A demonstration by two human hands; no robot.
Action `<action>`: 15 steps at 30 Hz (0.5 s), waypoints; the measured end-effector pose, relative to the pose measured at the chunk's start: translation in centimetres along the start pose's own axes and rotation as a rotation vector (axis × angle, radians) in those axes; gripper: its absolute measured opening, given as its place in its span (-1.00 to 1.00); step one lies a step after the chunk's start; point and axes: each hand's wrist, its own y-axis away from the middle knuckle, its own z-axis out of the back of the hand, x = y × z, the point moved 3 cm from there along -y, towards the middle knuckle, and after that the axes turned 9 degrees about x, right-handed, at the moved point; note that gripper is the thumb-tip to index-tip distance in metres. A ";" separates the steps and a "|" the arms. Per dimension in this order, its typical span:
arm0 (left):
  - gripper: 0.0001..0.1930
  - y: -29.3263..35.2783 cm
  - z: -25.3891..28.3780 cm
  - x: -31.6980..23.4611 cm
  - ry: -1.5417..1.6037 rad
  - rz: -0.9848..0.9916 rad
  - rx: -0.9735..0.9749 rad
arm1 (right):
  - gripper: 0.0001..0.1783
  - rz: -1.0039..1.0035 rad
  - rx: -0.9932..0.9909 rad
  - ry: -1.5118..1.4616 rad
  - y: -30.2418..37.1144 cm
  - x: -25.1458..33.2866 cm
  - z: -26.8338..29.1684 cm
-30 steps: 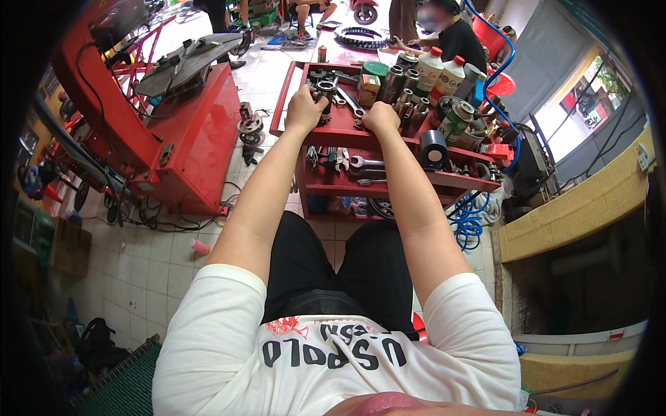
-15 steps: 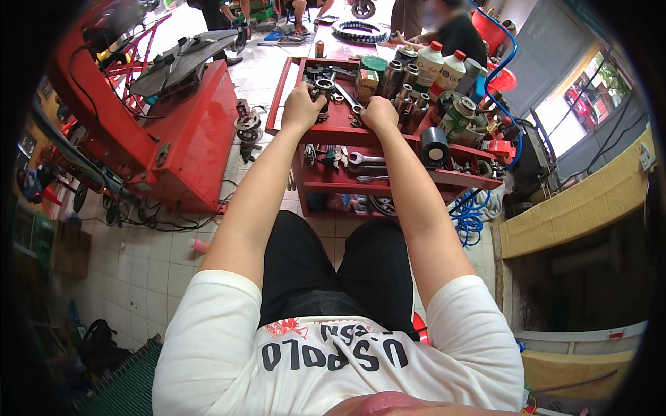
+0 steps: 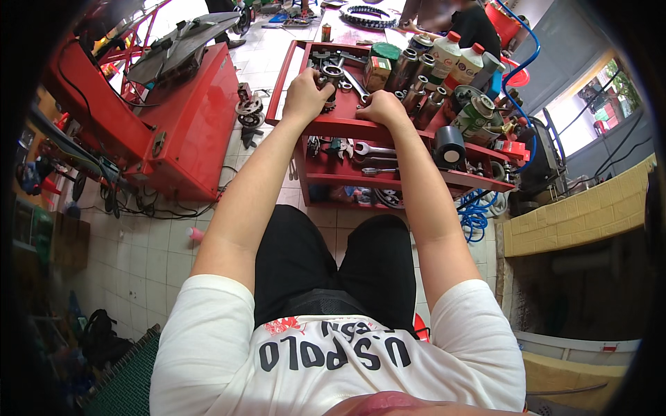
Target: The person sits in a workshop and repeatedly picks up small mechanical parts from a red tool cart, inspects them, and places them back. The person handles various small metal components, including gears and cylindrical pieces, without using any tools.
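My left hand point(image 3: 304, 97) is closed around the side of an upright metal cylinder with a ring-shaped top point(image 3: 332, 73), at the near left of the red tool cart's top tray point(image 3: 345, 125). Toothed metal shows below its thumb. My right hand point(image 3: 385, 109) rests at the tray's near edge with bent fingers pressed together. What those fingers hold, if anything, is hidden. The end of a combination wrench point(image 3: 363, 98) lies just beyond its fingertips. A small box point(image 3: 377, 73) stands behind that wrench.
Metal canisters point(image 3: 402, 70) and white bottles with red caps point(image 3: 445, 54) crowd the tray's right side. Wrenches point(image 3: 374, 150) lie on the lower shelf. A red machine point(image 3: 187, 125) stands left, a coiled blue hose point(image 3: 474, 220) right. Another person point(image 3: 475, 28) is beyond the cart.
The whole view has shifted, so the cart sits higher and further right. My right hand has drawn slightly back toward the tray's near edge. The left hand keeps its hold on the metal cylinder.
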 end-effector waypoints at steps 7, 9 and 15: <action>-0.55 -0.1 -0.1 0.1 -0.019 -0.010 -0.015 | -0.44 -0.048 -0.048 0.054 0.6 0.7 0.5; -0.55 0.0 0.0 0.2 -0.011 -0.001 -0.012 | -0.42 -0.048 -0.058 0.071 0.9 1.0 0.7; -0.54 -0.1 -0.1 0.1 -0.014 0.002 -0.006 | -0.44 0.045 0.016 0.019 0.7 0.8 0.8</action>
